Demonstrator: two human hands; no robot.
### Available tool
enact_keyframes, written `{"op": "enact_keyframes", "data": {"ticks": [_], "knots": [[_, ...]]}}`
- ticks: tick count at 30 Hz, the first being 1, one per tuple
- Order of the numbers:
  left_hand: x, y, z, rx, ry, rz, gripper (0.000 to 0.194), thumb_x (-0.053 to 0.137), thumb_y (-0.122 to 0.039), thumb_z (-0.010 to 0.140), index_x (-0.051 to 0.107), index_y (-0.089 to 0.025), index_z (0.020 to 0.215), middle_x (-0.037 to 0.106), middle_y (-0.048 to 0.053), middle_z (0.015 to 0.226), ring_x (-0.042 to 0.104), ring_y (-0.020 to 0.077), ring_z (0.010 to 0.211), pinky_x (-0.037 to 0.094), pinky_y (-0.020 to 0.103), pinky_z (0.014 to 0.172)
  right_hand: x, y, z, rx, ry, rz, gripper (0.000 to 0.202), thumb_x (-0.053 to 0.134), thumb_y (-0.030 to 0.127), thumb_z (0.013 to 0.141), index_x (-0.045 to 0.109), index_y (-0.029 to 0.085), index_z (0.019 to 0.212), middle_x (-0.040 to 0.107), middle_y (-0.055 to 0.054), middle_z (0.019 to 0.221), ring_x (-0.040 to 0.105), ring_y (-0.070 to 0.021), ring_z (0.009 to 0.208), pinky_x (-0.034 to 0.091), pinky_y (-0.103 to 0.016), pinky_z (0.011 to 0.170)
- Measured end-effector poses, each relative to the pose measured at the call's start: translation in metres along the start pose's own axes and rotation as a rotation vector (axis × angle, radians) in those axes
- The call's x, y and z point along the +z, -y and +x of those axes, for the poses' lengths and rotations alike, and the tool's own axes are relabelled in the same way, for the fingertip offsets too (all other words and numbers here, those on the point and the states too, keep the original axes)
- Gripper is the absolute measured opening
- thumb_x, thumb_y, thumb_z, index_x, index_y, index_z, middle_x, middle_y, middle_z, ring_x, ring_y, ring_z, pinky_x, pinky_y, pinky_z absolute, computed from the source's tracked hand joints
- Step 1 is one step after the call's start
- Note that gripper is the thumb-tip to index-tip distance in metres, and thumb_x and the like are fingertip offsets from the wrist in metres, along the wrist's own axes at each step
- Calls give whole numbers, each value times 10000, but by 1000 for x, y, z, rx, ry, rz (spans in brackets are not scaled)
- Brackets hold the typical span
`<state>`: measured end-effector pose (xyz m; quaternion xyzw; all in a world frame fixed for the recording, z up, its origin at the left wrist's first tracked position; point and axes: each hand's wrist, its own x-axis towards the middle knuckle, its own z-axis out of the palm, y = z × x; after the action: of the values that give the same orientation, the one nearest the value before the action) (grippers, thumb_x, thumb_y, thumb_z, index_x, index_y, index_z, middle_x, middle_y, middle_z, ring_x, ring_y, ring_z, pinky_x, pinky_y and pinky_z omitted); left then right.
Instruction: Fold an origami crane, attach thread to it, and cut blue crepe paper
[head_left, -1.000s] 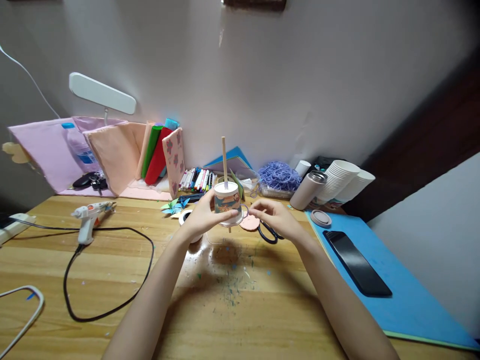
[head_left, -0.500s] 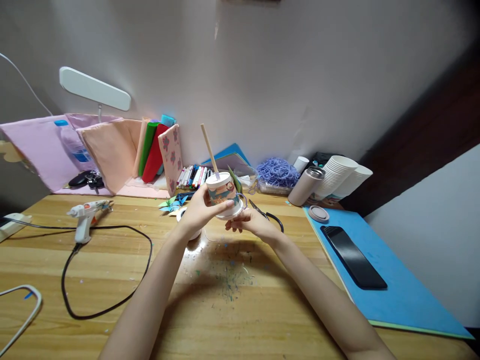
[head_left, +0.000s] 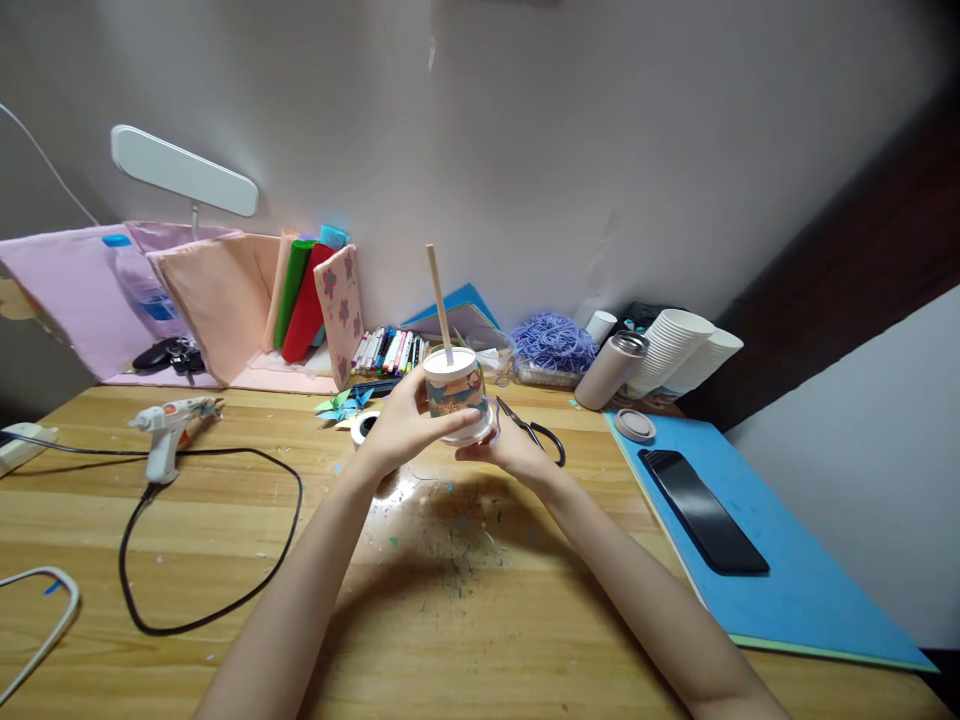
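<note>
My left hand [head_left: 409,420] is wrapped around a printed paper cup [head_left: 454,392], held upside down above the table. A thin wooden stick [head_left: 438,290] rises from the cup's white bottom. At the cup's lower right rim, the fingers of my right hand [head_left: 499,445] are curled closed against it, partly hidden by the cup. A bit of purple string [head_left: 496,415] hangs beside the rim there. Behind my left hand stands a roll of tape [head_left: 364,428]. Black-handled scissors [head_left: 534,430] lie just beyond my right hand.
On the left lies a hot glue gun [head_left: 166,435] with a looping black cord. Markers [head_left: 390,350], purple yarn [head_left: 553,343] and folded paper pieces [head_left: 345,407] sit at the back. A tumbler [head_left: 611,372], stacked cups [head_left: 671,350] and a phone [head_left: 701,510] on blue sheets are right.
Both hands have turned the cup more upright and shifted it slightly right. The stick now leans less, and the green piece behind the cup is mostly hidden.
</note>
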<state>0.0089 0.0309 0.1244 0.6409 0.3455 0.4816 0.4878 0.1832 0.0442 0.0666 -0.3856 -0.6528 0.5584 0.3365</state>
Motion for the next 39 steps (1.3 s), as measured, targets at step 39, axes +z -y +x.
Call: {"op": "enact_keyframes", "data": {"ticks": [39], "knots": [[9,60,10,169,-75,345,504,598,-339,785,400,-194,1225,461,112,1271,447,223,1187,349,376,1003,-55,-59,16,-64,-159,-595,402,708,165,600,626,142,992,654,-64,924,600,-195,811,471,-316,731]]}}
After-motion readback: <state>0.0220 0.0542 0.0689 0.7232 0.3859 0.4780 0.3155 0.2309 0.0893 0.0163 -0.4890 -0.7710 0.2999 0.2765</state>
